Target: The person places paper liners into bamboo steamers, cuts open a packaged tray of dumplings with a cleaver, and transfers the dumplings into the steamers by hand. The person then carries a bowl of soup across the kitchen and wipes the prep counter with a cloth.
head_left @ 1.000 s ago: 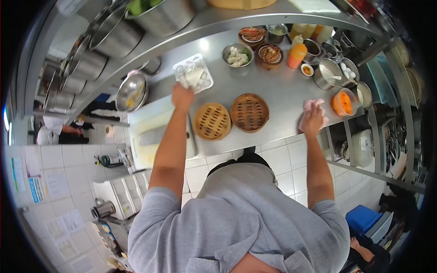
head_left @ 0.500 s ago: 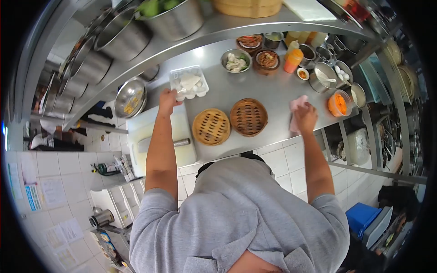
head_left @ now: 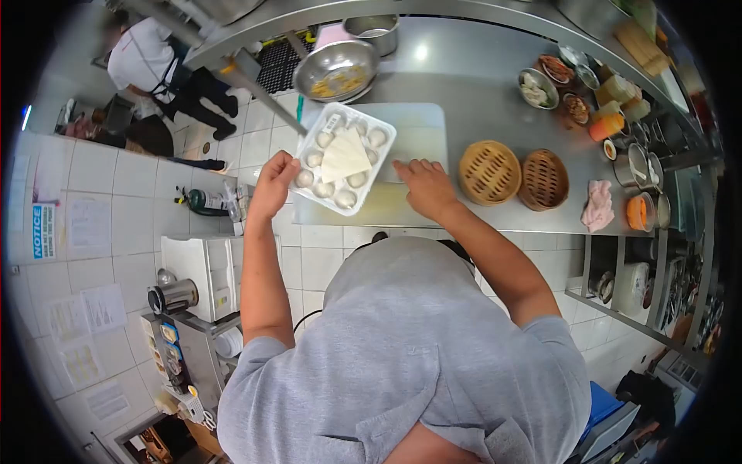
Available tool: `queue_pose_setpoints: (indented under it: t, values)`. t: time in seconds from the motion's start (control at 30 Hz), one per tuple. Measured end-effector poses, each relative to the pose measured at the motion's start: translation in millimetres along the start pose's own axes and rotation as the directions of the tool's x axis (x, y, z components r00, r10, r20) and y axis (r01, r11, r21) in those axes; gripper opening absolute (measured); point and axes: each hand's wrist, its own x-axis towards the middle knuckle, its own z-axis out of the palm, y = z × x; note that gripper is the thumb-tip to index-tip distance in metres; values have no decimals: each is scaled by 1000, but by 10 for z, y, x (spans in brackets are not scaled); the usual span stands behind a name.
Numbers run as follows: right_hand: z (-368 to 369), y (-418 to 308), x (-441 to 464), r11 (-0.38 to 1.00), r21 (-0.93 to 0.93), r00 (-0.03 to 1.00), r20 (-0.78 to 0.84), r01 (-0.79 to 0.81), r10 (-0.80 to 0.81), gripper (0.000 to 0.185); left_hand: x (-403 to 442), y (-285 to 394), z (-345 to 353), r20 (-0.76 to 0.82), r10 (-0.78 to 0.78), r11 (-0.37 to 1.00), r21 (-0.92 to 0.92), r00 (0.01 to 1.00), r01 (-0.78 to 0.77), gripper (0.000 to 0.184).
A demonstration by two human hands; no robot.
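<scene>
A white tray (head_left: 315, 143) of round white pieces, with pale square sheets (head_left: 345, 156) on top, is tilted over the left part of the cutting board (head_left: 427, 124). My left hand (head_left: 276, 182) pinches the tray's left edge. To the right of the tray, my right hand (head_left: 425, 187) is over the board with its fingers partly spread and nothing held. Two round bamboo steamers, a lighter one (head_left: 489, 172) and a darker one (head_left: 544, 179), stand right of the board. A pink cloth (head_left: 598, 206) lies crumpled farther right.
A metal bowl (head_left: 337, 69) with yellow bits stands behind the tray. Bowls, an orange squeeze bottle (head_left: 607, 126) and a tub of orange food (head_left: 639, 211) line the right side. A metal shelf edge (head_left: 433, 9) crosses above. Another person (head_left: 158, 62) stands at the far left.
The view has swung left. My left hand has lifted the tray off the table and brought it over the board. My right hand has let go of the pink cloth and moved left.
</scene>
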Motion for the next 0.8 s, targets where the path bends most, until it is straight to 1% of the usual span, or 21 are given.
queue_pose_setpoints:
  t: [0.07,0.1,0.17,0.2,0.27,0.3,0.37,0.4,0.43,0.47,0.5,0.53,0.57,0.6,0.63,0.67,0.7,0.73,0.77,0.8]
  values:
    - [376,18,209,968,-230,994,28,-99,108,54,-143,-155,-247,-7,0,1000,-15,1000,0,27]
    - [333,-26,254,968,-234,994,37,-94,106,54,-215,-227,-346,-5,-2,1000,-30,1000,2,26]
    - [17,-124,309,957,-180,954,158,-226,255,46,-347,-355,-506,-10,-31,997,-64,999,30,26]
    - [-115,-131,282,957,-190,951,174,-221,254,46,-424,-399,-528,-28,-32,996,-83,999,29,26]
    - [-366,-162,259,921,-272,930,164,-279,330,37,-524,-510,-588,-54,-38,992,-126,998,30,27]
    - [-536,-166,265,919,-288,928,177,-270,328,37,-555,-560,-575,-72,-44,992,-125,996,35,27]
    - [-805,-188,312,893,-311,899,192,-325,394,28,-593,-704,-527,-100,-55,989,-144,993,40,27]
    - [-848,-160,292,922,-233,936,102,-308,338,23,-567,-799,-422,-115,-25,991,-134,993,10,27]
    - [-913,-204,345,922,-247,937,111,-296,331,23,-537,-851,-290,-130,5,992,-122,991,-21,27]
    - [-1012,-261,408,931,-242,946,108,-274,306,22,-516,-888,-135,-129,3,994,-108,992,-17,27]
    - [-1106,-320,472,939,-235,954,104,-251,281,22,-457,-1015,51,-168,27,997,-66,985,-38,27]
    - [-1178,-363,540,939,-244,955,109,-243,276,22,-452,-965,227,-187,-3,998,55,982,14,28]
    - [-1243,-390,624,953,-233,961,153,-193,232,21,-448,-904,382,-207,-28,982,176,978,66,29]
    - [-1282,-389,702,965,-220,963,193,-145,188,21,-439,-896,489,-210,-24,983,171,977,61,29]
    - [-1297,-363,776,964,-227,964,189,-142,187,21,-421,-906,591,-167,-54,947,305,984,103,30]
    - [-1304,-326,859,958,-276,959,239,-82,151,22,-385,-909,681,-131,-88,891,434,987,137,32]
    - [-1305,-298,935,948,-317,949,294,-19,117,23,-364,-822,733,-136,-87,892,431,987,137,32]
    - [-1303,-280,1014,948,-317,950,293,-13,111,23,-351,-725,753,-169,-118,868,462,979,184,33]
    - [-1292,-264,1091,940,-340,943,320,26,90,23,-341,-646,772,-203,-149,839,492,968,232,33]
    - [-1282,-255,1167,930,-361,935,347,65,69,23,-307,-605,803,-209,-149,837,494,966,236,33]
